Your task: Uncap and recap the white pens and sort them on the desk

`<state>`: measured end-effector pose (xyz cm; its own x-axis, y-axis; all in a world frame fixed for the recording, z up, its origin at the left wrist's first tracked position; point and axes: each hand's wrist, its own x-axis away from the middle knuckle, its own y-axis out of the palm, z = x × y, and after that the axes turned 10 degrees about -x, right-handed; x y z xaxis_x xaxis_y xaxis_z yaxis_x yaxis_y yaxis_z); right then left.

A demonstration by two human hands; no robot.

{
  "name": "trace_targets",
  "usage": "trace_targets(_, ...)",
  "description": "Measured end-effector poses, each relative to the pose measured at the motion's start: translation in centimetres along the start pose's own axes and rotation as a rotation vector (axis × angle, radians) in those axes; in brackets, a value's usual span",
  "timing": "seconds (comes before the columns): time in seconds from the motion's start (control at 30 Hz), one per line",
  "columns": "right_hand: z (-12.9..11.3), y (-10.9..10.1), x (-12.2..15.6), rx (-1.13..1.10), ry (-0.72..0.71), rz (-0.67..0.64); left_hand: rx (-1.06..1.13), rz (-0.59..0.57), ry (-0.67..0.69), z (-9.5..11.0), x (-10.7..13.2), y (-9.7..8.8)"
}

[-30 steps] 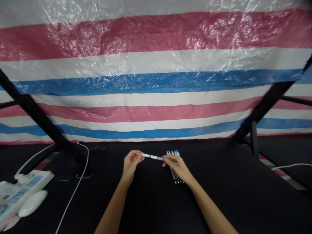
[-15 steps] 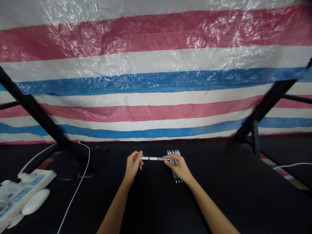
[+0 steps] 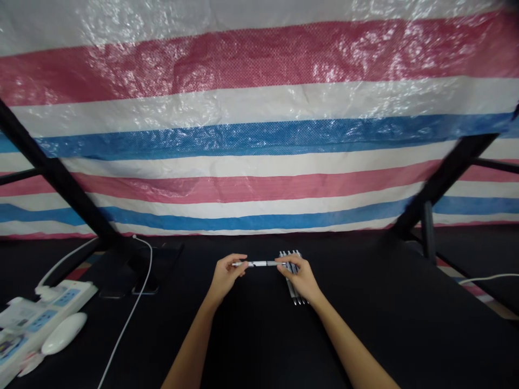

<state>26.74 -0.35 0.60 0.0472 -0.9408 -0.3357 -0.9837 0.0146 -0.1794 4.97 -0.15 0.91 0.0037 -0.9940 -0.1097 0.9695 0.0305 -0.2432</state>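
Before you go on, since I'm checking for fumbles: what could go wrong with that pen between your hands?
The white pen is pinched only lightly at its ends by the left hand and the right hand, so it might slip or roll away. The right hand also sits over the row of pens, so a dropped pen or a careless move could knock them out of line.
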Motion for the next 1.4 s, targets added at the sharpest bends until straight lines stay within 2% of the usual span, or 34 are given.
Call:
trace_targets(0.1, 0.0, 0.0, 0.0, -0.010, -0.007, -0.003, -0.057, 0.020, -0.022, -0.2, 0.1, 0.0)
trace_targets(0.2, 0.1, -0.1, 0.0, -0.006, -0.004, 0.014, -0.097, 0.095, 0.030, -0.5, 0.0, 0.1)
trace_targets(0.33, 0.4, -0.2, -0.1, -0.021, 0.013, 0.051, -0.010, 0.088, 0.080, -0.6, -0.3, 0.1)
trace_targets(0.57, 0.9, -0.2, -0.2, -0.004, 0.030, 0.054, 0.054, 0.052, -0.036, -0.4, -0.3, 0.1)
trace_targets(0.8, 0.3, 0.0, 0.1, 0.043, 0.002, 0.017, -0.161, 0.131, -0.124, -0.4, -0.1, 0.1)
trace_targets(0.93, 0.2, -0.3, -0.1, -0.014, 0.014, 0.044, 0.056, 0.153, -0.102, -0.4, -0.3, -0.2)
trace_targets(1.07, 0.6, -0.6, -0.2, -0.087, 0.075, 0.125, 0.235, 0.116, -0.068, -0.5, -0.5, -0.4)
trace_targets(1.4, 1.0, -0.3, -0.4, -0.205, 0.150, 0.151, 0.184, 0.111, -0.043, -0.4, -0.5, -0.1)
